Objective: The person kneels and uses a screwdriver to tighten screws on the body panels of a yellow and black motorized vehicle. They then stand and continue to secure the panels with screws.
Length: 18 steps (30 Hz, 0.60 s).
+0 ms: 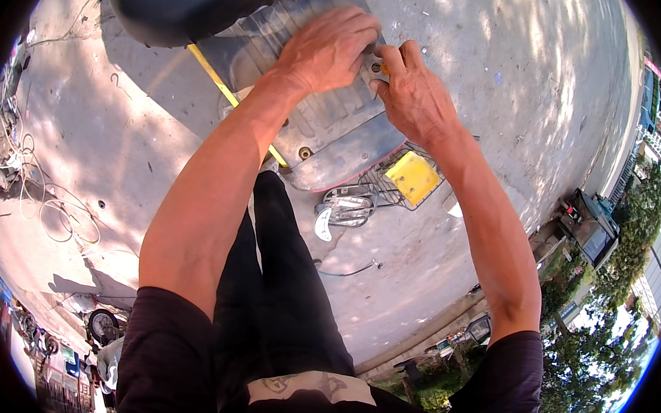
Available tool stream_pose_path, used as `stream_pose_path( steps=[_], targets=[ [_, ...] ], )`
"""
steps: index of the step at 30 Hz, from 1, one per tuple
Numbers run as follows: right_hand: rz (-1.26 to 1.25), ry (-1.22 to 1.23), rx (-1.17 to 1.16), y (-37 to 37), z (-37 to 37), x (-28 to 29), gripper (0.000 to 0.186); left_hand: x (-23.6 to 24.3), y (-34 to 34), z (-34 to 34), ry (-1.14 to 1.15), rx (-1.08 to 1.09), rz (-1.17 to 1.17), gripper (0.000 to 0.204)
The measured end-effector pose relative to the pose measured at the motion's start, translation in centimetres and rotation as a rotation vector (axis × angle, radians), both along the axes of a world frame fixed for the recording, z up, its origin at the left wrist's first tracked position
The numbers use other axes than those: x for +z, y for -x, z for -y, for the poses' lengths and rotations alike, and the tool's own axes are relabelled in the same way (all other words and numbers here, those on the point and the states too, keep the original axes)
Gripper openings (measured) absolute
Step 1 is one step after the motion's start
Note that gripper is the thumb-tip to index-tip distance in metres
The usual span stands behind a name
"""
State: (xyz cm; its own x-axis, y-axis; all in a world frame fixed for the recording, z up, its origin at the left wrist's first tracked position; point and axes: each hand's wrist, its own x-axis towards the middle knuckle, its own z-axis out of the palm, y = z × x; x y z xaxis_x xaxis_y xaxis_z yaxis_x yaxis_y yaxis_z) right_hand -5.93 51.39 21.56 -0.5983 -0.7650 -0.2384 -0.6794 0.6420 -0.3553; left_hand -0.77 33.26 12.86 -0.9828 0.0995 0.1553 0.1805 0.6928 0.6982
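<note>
The gray ribbed board (316,126) sits far off, in the middle. The left hand (329,47) bends over its right edge, fingers together; I can't tell if they grip. The right hand's (417,94) thumb and pointer are apart by an orange bit (385,69); I can't tell if it's held. A black seat (184,1) is far left.

Gry ribbed panel (335,123) — dusty, rnd holes | flat | top-ctr

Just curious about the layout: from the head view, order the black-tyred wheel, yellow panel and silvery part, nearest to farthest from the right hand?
1. Yellow panel: below the right hand.
2. Silvery part: lower, left of the panel.
3. Black-tyred wheel: far off, lower left.
</note>
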Motion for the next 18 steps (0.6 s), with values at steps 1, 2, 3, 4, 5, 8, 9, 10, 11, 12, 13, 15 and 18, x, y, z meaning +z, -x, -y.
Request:
stream_pose_path(
  steps=[1, 2, 3, 4, 5, 8, 9, 10, 11, 12, 13, 15, 18],
  targets=[
    [0.035, -0.175, -0.116, -0.5, 0.9, 1.1, 0.016, -0.2, 0.0, 0.0, 0.006, 0.000, -0.002, 0.026],
    [0.053, -0.259, -0.169, -0.8, 1.1, 1.4, 0.017, -0.1, -0.1, 0.0, -0.002, -0.004, 0.010, 0.027],
    [0.068, -0.346, -0.219, -0.9, 1.2, 1.7, 0.018, 0.0, -0.1, 0.1, -0.009, -0.007, 0.022, 0.027],
    [0.066, -0.339, -0.204, -0.8, 0.9, 1.3, 0.018, 0.1, -0.1, 0.1, -0.016, -0.010, 0.035, 0.027],
    [0.061, -0.329, -0.190, -0.7, 0.7, 0.9, 0.017, 0.0, -0.1, 0.1, -0.016, -0.006, 0.009, 0.027],
    [-0.147, -0.009, 0.211, 0.0, -1.1, 0.1, 0.016, -0.1, -0.1, 0.0, -0.013, 0.004, -0.033, 0.025],
    [-0.120, 0.056, 0.193, 0.0, -1.3, -0.3, 0.017, 0.0, -0.1, -0.1, -0.012, 0.006, -0.023, 0.025],
    [-0.093, 0.121, 0.176, 0.0, -1.5, -0.6, 0.019, 0.0, -0.1, -0.1, -0.012, 0.007, -0.012, 0.025],
    [-0.066, 0.186, 0.161, 0.1, -1.5, -0.7, 0.020, 0.0, -0.1, -0.1, -0.006, 0.002, -0.013, 0.025],
    [-0.018, 0.021, 0.003, -0.1, -0.6, 0.0, 0.017, 0.0, -0.1, 0.0, -0.001, -0.003, -0.014, 0.025],
    [0.030, -0.144, -0.155, -0.6, 0.4, 1.0, 0.017, -0.1, -0.1, 0.1, 0.003, -0.009, -0.014, 0.025],
    [0.085, -0.318, -0.257, -0.9, 0.8, 1.5, 0.020, 0.0, -0.1, 0.1, 0.003, -0.010, -0.032, 0.026],
    [0.010, -0.186, 0.000, -0.4, -0.4, 0.3, 0.019, -0.1, 0.0, 0.0, -0.001, -0.005, -0.057, 0.027]
  ],
)
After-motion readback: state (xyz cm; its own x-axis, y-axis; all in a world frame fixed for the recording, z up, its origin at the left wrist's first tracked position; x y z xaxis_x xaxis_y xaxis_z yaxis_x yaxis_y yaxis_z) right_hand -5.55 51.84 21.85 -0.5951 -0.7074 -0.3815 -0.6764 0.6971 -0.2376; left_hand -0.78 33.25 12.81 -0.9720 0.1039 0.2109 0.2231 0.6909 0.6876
